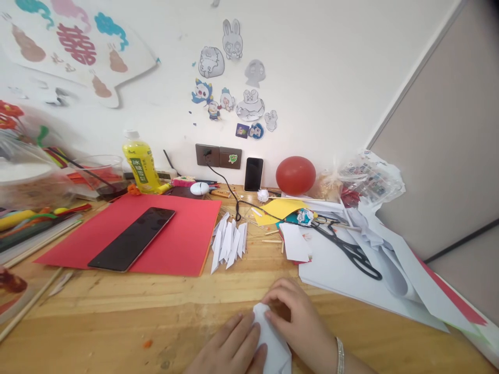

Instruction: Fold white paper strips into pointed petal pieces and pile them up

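Note:
A folded white sheet of paper (275, 349) lies near the front edge of the wooden table (163, 306). It is narrow, with a blunt pointed top and layered folds. My left hand (234, 345) rests along its left edge, fingers stretched out and lying flat on it. At the paper's upper right edge, my right hand (294, 317) pinches it between thumb and fingers. A pale bracelet (340, 355) circles the right wrist. Beyond the hands sits a cluster of narrow folded white paper pieces (230, 241).
Left stands a dark tablet (132, 239) on red paper (187, 244), with a yellow drink bottle (141, 163) behind. Black-handled scissors (351, 252) lie on white sheets (331, 278) at right. A phone (253, 174) leans on the wall beside a red balloon (295, 175). A black cable (224, 179) crosses the table.

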Motion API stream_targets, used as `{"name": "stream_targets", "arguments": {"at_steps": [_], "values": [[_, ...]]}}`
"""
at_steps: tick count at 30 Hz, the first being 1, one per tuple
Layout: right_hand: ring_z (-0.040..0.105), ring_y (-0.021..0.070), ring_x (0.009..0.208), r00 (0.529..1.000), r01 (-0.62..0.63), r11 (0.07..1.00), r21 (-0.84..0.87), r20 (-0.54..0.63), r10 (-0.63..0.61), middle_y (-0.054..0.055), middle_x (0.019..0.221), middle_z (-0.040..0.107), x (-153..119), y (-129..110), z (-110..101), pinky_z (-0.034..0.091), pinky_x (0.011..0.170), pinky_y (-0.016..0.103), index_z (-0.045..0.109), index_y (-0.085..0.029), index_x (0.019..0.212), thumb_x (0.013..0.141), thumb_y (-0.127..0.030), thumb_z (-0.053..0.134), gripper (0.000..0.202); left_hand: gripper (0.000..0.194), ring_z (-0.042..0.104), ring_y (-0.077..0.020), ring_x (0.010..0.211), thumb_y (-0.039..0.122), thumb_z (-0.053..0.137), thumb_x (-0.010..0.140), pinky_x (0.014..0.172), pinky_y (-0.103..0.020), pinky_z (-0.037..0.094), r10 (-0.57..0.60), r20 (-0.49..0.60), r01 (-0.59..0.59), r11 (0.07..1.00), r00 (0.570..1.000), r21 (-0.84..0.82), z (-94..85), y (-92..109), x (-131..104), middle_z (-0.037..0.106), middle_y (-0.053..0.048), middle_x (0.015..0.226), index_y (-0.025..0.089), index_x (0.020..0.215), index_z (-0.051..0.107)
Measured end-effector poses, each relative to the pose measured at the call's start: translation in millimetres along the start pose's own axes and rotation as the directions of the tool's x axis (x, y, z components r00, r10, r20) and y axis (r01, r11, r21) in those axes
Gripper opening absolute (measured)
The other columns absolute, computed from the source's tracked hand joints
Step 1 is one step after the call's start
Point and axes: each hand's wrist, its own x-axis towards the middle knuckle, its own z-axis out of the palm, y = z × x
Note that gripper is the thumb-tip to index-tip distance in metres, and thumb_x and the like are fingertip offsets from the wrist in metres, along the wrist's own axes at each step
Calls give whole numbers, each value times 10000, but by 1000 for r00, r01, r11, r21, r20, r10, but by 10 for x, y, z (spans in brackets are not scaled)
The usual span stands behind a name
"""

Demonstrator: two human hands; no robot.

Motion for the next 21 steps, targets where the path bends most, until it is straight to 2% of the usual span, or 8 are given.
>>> {"name": "stream_targets", "arguments": {"at_steps": [4, 7, 9, 11, 14, 17, 19, 21], "values": [[595, 186, 803, 987, 159, 987, 12, -16, -159, 32, 810, 657, 13, 65, 6, 491, 728, 325, 644, -191, 764, 742, 10, 564, 218, 117, 606, -173, 933, 209, 463, 952, 910, -297, 410, -10, -34, 9, 1000, 999, -18, 60, 29, -9, 682, 15, 943, 222, 933, 578], [591, 177, 778, 930, 366, 931, 5, -34, -366, 37, 815, 690, 15, 93, 9, 490, 709, 313, 656, -199, 805, 818, -20, 519, 225, 164, 608, -168, 918, 204, 427, 964, 897, -279, 412, -28, -39, 27, 999, 999, -21, 48, 40, 14, 689, 20, 937, 224, 915, 582], [579, 179, 766, 899, 438, 899, -18, -24, -438, 42, 810, 691, 8, 92, 6, 484, 695, 311, 664, -199, 840, 846, -34, 495, 236, 197, 611, -163, 888, 190, 402, 969, 882, -269, 414, -48, -68, 47, 999, 997, -18, 30, 38, 36, 692, 26, 914, 223, 895, 582], [573, 188, 778, 912, 411, 911, -34, 0, -411, 49, 810, 679, 0, 86, -3, 483, 699, 318, 671, -189, 880, 825, -33, 519, 224, 202, 611, -161, 880, 182, 399, 970, 879, -266, 412, -56, -79, 55, 998, 995, -17, 27, 29, 47, 693, 27, 910, 222, 895, 583], [575, 206, 824, 973, 229, 972, -51, 31, -228, 55, 850, 647, 1, 91, -25, 490, 742, 343, 677, -168, 943, 711, -15, 638, 281, 142, 608, -168, 912, 204, 444, 961, 889, -276, 407, -25, -60, 25, 1000, 998, -11, 46, 11, 28, 690, 25, 939, 223, 929, 582], [574, 197, 822, 992, 120, 991, -63, 42, -118, 34, 829, 606, 9, 114, -51, 483, 753, 337, 706, -185, 867, 662, 5, 683, 280, 83, 605, -176, 940, 230, 498, 946, 904, -297, 408, 8, -7, -8, 1000, 1000, -7, 52, -6, -15, 684, 19, 970, 224, 973, 576], [561, 182, 787, 981, 190, 978, -83, 49, -186, 23, 786, 586, 10, 122, -65, 472, 714, 311, 705, -194, 805, 711, -15, 666, 205, 84, 602, -179, 966, 241, 512, 943, 921, -308, 410, 26, 47, -25, 1000, 999, -11, 37, -10, -39, 680, 13, 993, 227, 999, 573], [537, 175, 757, 943, 332, 934, -132, 40, -330, 25, 759, 583, 8, 117, -74, 450, 674, 295, 685, -189, 808, 795, -53, 609, 156, 94, 600, -177, 992, 239, 506, 946, 936, -307, 412, 35, 79, -34, 999, 996, -15, 21, -5, -51, 678, 8, 1007, 228, 1009, 575]]}}
